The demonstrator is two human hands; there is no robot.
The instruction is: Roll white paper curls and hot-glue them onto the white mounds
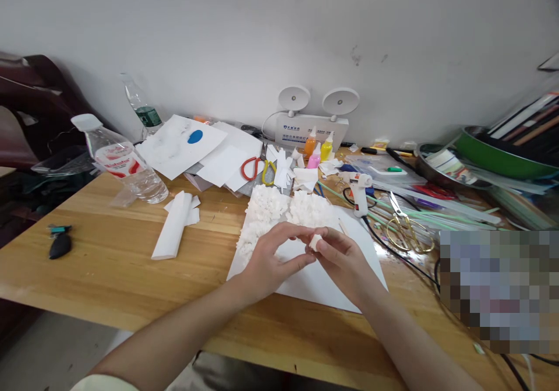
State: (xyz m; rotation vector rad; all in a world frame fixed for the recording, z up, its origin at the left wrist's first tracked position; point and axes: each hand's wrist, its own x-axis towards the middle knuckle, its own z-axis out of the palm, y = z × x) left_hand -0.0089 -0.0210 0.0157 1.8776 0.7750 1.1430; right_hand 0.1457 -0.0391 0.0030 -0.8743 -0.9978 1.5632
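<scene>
Over a white sheet [301, 283], my two hands meet around a small piece of white paper [315, 242]. My right hand [343, 257] pinches it between thumb and fingers. The thumb and curled fingers of my left hand [275, 257] close in on the same piece from the other side; its exact contact there is partly hidden. Just beyond my hands, fluffy clumps of crumpled white paper [266, 203] cover the back and left of the sheet.
Left lie a folded paper strip [171, 231] and a water bottle [126, 164]. Behind are red- and yellow-handled scissors [257, 168], paint bottles [314, 157] and an emergency light [312, 129]. A glue gun [358, 196], gold-handled scissors [406, 228] and a black cable [397, 254] lie right.
</scene>
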